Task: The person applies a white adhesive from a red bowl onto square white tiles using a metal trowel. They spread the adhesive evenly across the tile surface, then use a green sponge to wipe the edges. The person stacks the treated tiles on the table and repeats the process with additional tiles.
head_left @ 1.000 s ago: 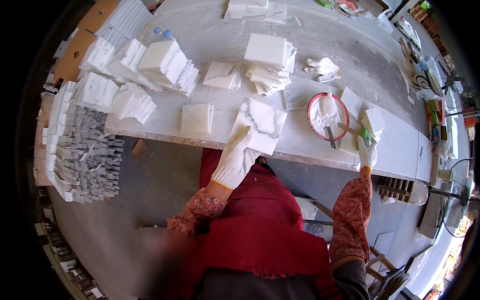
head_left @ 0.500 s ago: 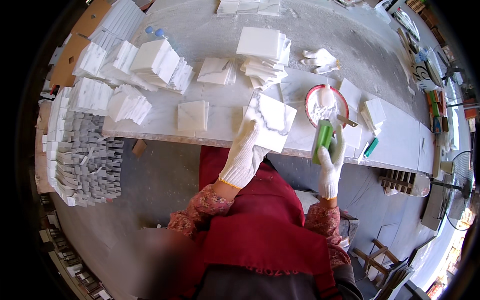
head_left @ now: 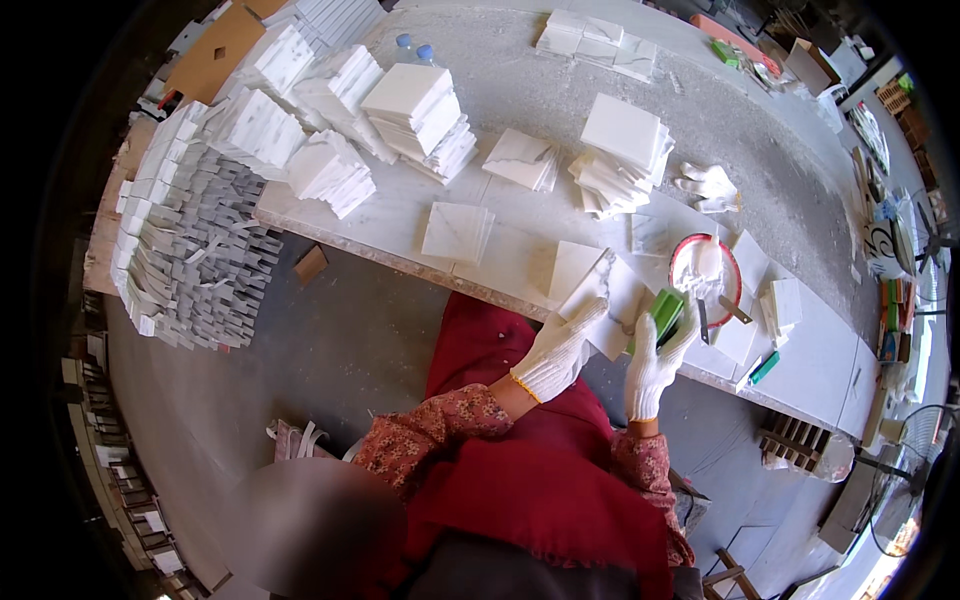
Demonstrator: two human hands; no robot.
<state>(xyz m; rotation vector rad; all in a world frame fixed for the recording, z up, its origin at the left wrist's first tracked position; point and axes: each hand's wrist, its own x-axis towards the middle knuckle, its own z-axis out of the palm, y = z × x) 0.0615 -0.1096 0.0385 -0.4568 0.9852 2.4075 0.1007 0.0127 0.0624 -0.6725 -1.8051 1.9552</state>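
In my gloved left hand (head_left: 560, 352) is a square white marble tile (head_left: 608, 292) with grey veins, tilted just off the bench's front edge. The fingers are closed on its lower left side. My gloved right hand (head_left: 655, 372) grips a ridged green block (head_left: 664, 308), held against or very near the tile's right edge; contact is hard to make out. Another tile (head_left: 572, 265) lies flat on the bench behind the held one. Just beyond my right hand stands a red-rimmed bowl (head_left: 739, 272) with white paste or powder inside, and a scraper (head_left: 736, 310) rests over its rim.
Stacks of marble tiles (head_left: 408, 105) crowd the bench's left part; another stack (head_left: 620, 135) stands mid-bench. A loose white glove (head_left: 710, 187) lies beyond the bowl. A green-handled tool (head_left: 765, 367) is near the front edge at right. Two blue-capped bottles (head_left: 425, 53) stand behind the stacks.
The view has turned, so the bench appears shifted right and down. The green block has come in from the right to the tile's edge, and the tile is more tilted.
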